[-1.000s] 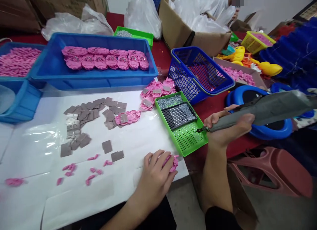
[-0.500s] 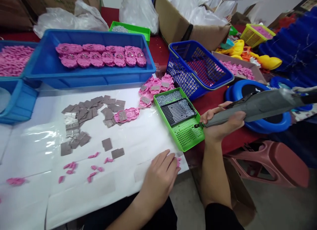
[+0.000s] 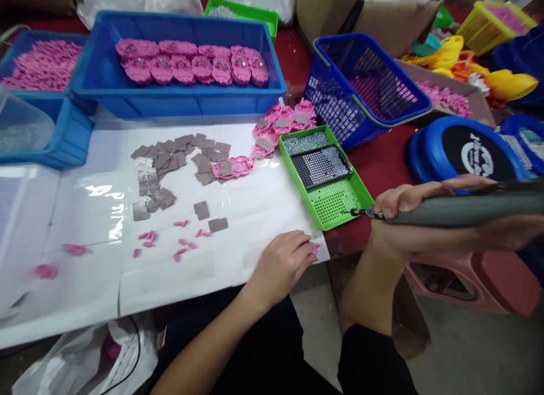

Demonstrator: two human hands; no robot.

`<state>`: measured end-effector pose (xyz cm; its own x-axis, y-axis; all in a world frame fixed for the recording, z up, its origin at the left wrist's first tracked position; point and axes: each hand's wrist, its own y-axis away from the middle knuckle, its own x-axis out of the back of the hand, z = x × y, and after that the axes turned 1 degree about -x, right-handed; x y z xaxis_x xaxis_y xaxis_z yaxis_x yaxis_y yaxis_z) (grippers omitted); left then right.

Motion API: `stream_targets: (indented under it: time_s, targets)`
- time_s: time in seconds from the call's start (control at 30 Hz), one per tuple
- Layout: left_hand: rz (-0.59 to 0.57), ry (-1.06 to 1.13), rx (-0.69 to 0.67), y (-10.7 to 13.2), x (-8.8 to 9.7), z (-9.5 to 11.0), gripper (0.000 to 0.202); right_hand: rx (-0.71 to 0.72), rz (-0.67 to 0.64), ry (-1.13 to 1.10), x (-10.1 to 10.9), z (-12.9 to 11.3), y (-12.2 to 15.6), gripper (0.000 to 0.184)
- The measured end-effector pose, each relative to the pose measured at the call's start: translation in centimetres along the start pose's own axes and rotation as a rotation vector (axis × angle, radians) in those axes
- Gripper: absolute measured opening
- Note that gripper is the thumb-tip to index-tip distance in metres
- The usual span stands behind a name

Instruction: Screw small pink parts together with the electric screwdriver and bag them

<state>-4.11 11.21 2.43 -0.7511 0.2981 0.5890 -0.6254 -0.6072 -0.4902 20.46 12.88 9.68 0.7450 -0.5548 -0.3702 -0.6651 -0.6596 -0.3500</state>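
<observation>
My right hand [image 3: 408, 222] is closed around a grey electric screwdriver [image 3: 459, 209]; its tip hovers over the near end of a green screw tray [image 3: 338, 205]. My left hand [image 3: 283, 264] lies palm down at the near edge of the white sheet [image 3: 170, 270], covering a pink plastic part [image 3: 315, 250] that shows only past the fingertips. Grey metal plates [image 3: 170, 165] and small pink clips [image 3: 182, 245] are scattered on the sheet. One pink part with a plate [image 3: 232, 167] lies beside the plates, and a small heap of pink parts [image 3: 283, 126] sits by the tray.
A blue bin [image 3: 178, 103] holds rows of pink parts at the back. Another blue bin [image 3: 42, 72] with pink pieces stands at the left. A blue mesh basket [image 3: 365, 89], a cardboard box [image 3: 369, 15] and blue round toys [image 3: 467, 151] are at the right. A pink stool [image 3: 480, 281] stands below.
The view has tilted down and shifted. My right hand with the screwdriver moved slightly right off the tray's corner. My left hand stays flat on the pink part.
</observation>
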Motion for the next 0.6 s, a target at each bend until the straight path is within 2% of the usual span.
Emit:
stream_targets:
  time_s: [0.07, 0.1, 0.23, 0.43, 0.6]
  targets:
    - [-0.022, -0.003, 0.012, 0.1, -0.1, 0.0, 0.014, 0.105, -0.155, 0.0, -0.6, -1.7, 2.8, 0.074]
    - [-0.029, -0.002, 0.017, 0.1, -0.1, 0.0, 0.014, 0.131, -0.175, 0.015, -1.1, -2.3, 4.1, 0.068]
    - [-0.024, 0.008, 0.015, 0.0, -0.1, 0.0, 0.014, 0.088, -0.28, 0.043, -3.3, -2.8, 7.6, 0.056]
    - [-0.001, -0.001, -0.01, -0.2, -0.3, -0.1, 0.013, 0.039, -0.349, 0.01, -4.1, -0.9, 8.3, 0.052]
    - [-0.066, 0.012, 0.039, -0.1, -0.3, -0.2, 0.008, -0.021, -0.469, 0.007, -5.1, -0.3, 8.1, 0.049]
